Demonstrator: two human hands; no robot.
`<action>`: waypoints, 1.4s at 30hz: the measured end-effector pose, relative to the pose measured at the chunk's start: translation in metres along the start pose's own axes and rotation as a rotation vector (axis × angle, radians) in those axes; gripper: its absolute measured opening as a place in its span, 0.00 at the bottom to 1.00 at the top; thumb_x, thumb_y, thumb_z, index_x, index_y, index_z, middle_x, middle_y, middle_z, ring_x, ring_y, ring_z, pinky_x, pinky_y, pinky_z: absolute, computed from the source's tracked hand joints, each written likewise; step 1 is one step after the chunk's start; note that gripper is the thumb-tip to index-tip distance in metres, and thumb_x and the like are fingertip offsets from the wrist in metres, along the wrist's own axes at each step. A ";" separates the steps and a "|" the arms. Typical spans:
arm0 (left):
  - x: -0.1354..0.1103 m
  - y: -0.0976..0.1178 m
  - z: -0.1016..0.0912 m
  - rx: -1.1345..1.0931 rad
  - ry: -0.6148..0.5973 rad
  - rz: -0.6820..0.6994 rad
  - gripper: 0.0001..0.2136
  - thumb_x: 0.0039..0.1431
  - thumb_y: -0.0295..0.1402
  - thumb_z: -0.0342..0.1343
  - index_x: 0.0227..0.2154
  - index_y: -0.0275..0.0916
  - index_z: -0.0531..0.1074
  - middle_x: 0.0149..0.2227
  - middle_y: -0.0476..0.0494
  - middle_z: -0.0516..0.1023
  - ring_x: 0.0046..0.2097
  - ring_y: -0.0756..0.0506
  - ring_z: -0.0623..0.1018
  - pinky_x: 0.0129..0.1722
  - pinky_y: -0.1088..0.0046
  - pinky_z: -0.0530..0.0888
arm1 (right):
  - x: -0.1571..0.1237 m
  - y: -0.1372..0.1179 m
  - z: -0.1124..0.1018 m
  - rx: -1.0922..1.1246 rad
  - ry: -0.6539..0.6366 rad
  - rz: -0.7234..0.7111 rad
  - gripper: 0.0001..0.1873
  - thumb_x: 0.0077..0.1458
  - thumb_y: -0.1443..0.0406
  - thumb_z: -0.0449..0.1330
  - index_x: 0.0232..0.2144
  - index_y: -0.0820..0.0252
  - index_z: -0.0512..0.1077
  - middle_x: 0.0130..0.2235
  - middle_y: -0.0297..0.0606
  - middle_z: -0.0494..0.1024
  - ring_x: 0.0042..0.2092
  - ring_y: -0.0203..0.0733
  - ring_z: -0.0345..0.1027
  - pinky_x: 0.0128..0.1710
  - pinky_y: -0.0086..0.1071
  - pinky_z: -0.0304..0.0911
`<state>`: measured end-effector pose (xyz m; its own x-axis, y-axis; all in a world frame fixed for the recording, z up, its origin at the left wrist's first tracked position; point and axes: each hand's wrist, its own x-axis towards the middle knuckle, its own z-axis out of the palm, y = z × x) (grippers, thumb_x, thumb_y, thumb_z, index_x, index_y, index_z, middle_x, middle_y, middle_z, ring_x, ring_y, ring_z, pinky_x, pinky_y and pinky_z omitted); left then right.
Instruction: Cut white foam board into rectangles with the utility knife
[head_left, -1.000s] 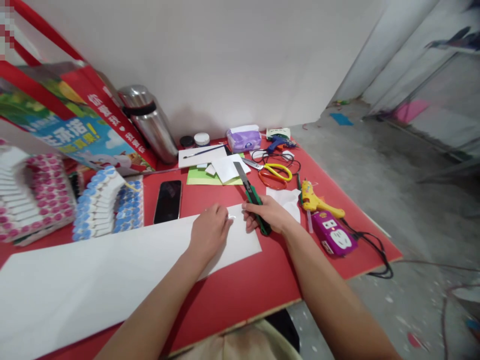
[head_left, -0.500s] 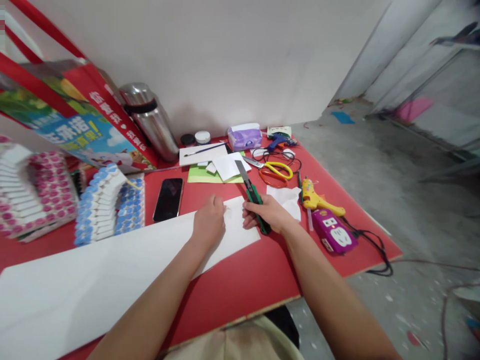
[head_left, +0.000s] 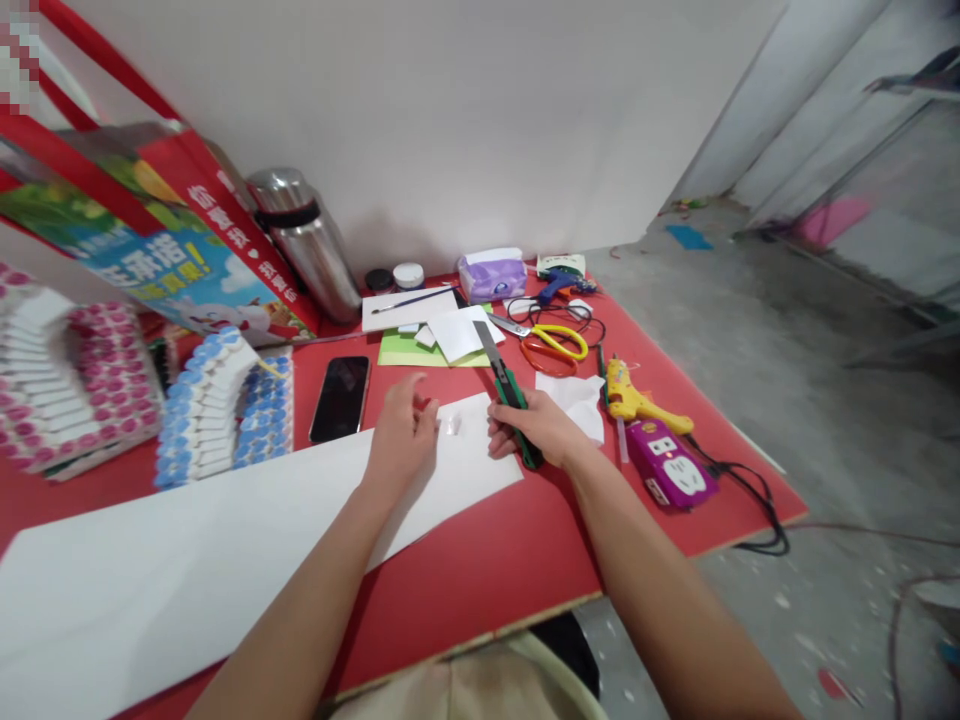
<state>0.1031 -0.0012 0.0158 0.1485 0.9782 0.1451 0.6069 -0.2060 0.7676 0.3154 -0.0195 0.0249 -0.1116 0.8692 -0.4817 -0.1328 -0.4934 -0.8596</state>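
A long white sheet of board (head_left: 247,500) lies across the red table. Over its right part is my left hand (head_left: 403,430), thumb and forefinger apart, holding nothing that I can see. Just right of those fingers a small shiny, clear-looking piece (head_left: 450,425) rests on the board; its kind is unclear. My right hand (head_left: 544,425) is closed around a green utility knife (head_left: 511,395), its wide blade out and pointing up and left, away from me. That hand rests at the board's right end, beside a crumpled white paper (head_left: 574,400).
A phone (head_left: 340,398) lies behind the board. Blue-and-white (head_left: 225,410) and pink-and-white crafted pieces (head_left: 82,380) stand left. Further back are a steel flask (head_left: 311,245), a bag (head_left: 172,240) and scissors (head_left: 559,345). To the right lie a yellow glue gun (head_left: 637,400) and a purple power strip (head_left: 671,465).
My left hand has moved left and its fingers have opened, uncovering the small shiny piece on the board. My right hand keeps its hold on the utility knife.
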 end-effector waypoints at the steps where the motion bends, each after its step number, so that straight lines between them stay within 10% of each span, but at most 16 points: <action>1: 0.000 0.002 0.001 0.004 0.015 -0.018 0.19 0.66 0.39 0.51 0.56 0.37 0.63 0.45 0.41 0.72 0.31 0.49 0.74 0.37 0.68 0.73 | 0.000 0.000 0.000 -0.003 0.000 -0.002 0.08 0.56 0.68 0.63 0.29 0.62 0.68 0.22 0.39 0.78 0.23 0.44 0.77 0.23 0.33 0.77; 5: 0.001 0.016 0.010 0.276 -0.065 0.044 0.27 0.56 0.50 0.61 0.50 0.37 0.65 0.47 0.38 0.71 0.35 0.44 0.75 0.35 0.67 0.71 | -0.001 0.000 0.000 -0.039 -0.006 -0.002 0.07 0.57 0.67 0.62 0.28 0.63 0.69 0.21 0.42 0.78 0.23 0.44 0.77 0.24 0.32 0.76; 11: 0.007 0.020 0.014 0.513 -0.187 0.131 0.04 0.66 0.33 0.50 0.37 0.40 0.68 0.40 0.40 0.73 0.39 0.41 0.75 0.34 0.67 0.67 | -0.002 -0.001 0.002 -0.073 0.016 -0.003 0.08 0.56 0.66 0.62 0.26 0.63 0.69 0.20 0.43 0.78 0.23 0.43 0.76 0.24 0.31 0.76; 28: -0.010 -0.019 -0.023 0.192 0.059 0.029 0.06 0.65 0.31 0.46 0.30 0.43 0.59 0.32 0.46 0.69 0.35 0.43 0.71 0.38 0.66 0.68 | -0.001 0.000 0.012 -0.180 0.102 -0.030 0.09 0.52 0.65 0.67 0.27 0.61 0.70 0.21 0.40 0.78 0.21 0.45 0.76 0.20 0.34 0.75; 42: -0.029 0.018 0.007 -0.232 0.023 -0.002 0.06 0.66 0.32 0.50 0.31 0.42 0.63 0.28 0.52 0.70 0.30 0.48 0.71 0.34 0.72 0.66 | -0.009 -0.004 0.002 -0.288 0.101 -0.126 0.19 0.45 0.60 0.70 0.19 0.57 0.62 0.11 0.25 0.63 0.13 0.30 0.53 0.13 0.25 0.48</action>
<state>0.1153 -0.0333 0.0213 0.1284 0.9794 0.1559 0.4106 -0.1956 0.8906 0.3146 -0.0249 0.0330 -0.0123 0.9287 -0.3706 0.1460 -0.3649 -0.9195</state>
